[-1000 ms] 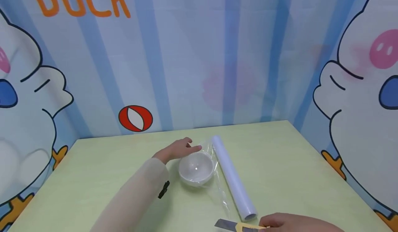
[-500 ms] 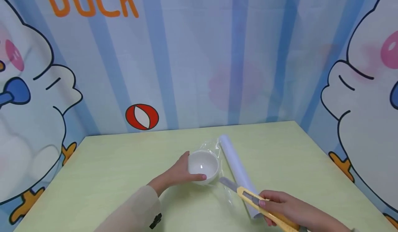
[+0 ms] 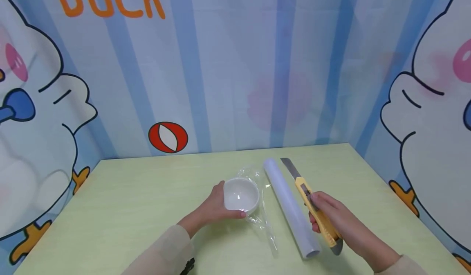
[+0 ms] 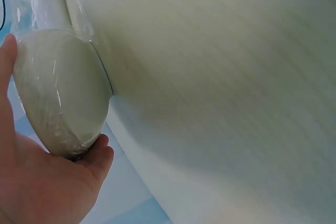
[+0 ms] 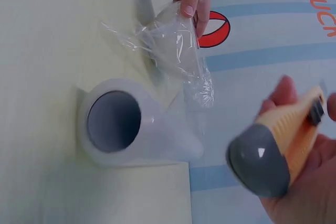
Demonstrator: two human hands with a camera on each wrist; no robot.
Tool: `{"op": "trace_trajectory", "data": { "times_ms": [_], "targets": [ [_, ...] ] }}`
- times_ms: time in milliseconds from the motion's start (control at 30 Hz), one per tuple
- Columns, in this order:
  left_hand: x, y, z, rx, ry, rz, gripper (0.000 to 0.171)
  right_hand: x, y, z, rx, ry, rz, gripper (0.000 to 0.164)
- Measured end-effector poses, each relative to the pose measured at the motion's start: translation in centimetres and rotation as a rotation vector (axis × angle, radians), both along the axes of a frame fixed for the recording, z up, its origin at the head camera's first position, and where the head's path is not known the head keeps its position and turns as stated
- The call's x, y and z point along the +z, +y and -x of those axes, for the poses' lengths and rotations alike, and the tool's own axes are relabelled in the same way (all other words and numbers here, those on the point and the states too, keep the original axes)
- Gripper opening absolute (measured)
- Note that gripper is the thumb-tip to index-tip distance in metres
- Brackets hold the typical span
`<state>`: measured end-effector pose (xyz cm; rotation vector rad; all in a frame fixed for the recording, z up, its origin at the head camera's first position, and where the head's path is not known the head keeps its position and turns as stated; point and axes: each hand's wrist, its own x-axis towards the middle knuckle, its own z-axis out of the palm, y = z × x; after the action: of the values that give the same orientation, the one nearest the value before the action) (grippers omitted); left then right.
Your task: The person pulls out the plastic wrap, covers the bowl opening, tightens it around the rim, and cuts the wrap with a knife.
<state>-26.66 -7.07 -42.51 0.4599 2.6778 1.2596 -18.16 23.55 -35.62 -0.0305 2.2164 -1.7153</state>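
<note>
A white bowl (image 3: 241, 195) has clear cling film (image 4: 55, 72) stretched over it, with loose film (image 3: 270, 232) trailing from its right side. My left hand (image 3: 213, 207) grips the bowl from the left, thumb along the near side and fingers at the far side. In my right hand (image 3: 336, 215) is a yellow utility knife (image 3: 302, 187), its long blade (image 3: 290, 166) extended and pointing toward the back of the table. The knife's dark end cap (image 5: 260, 158) faces the right wrist camera. Between the bowl and knife lies a roll of cling film (image 3: 292, 213).
The pale green table (image 3: 158, 197) runs back to a blue striped cloth backdrop (image 3: 235, 82) with cartoon ducks on both sides. The roll's hollow end (image 5: 114, 121) faces the table's near side.
My left hand, earlier loose over the bowl's far rim, now grips its side. My right hand carried the knife up into view, past the bowl's side and over to the right of the roll.
</note>
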Motion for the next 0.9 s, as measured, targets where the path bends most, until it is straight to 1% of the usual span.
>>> {"op": "trace_trajectory", "data": {
  "times_ms": [100,167,300,567,767,900],
  "targets": [
    [0.1,-0.2,0.0,0.000,-0.007,0.034,0.102,0.3,-0.6,0.4,-0.118,0.036,0.003,0.062],
    [0.2,-0.3,0.0,-0.001,-0.010,0.057,0.103,0.3,-0.9,0.7,-0.160,0.056,0.021,0.063],
    [0.3,-0.2,0.0,-0.007,-0.015,0.067,0.104,0.3,-1.4,1.1,-0.190,0.080,0.050,0.061],
    [0.5,-0.1,-0.2,-0.008,-0.018,0.067,0.102,0.1,-2.1,1.0,-0.227,0.118,0.111,0.056],
    [0.6,0.0,-0.3,-0.004,-0.022,0.070,0.104,0.1,-2.2,0.9,-0.276,0.151,0.111,0.047],
    [0.5,0.0,-0.3,-0.006,-0.011,0.075,0.103,0.1,-2.3,0.8,-0.284,0.165,0.110,0.041]
  ]
}}
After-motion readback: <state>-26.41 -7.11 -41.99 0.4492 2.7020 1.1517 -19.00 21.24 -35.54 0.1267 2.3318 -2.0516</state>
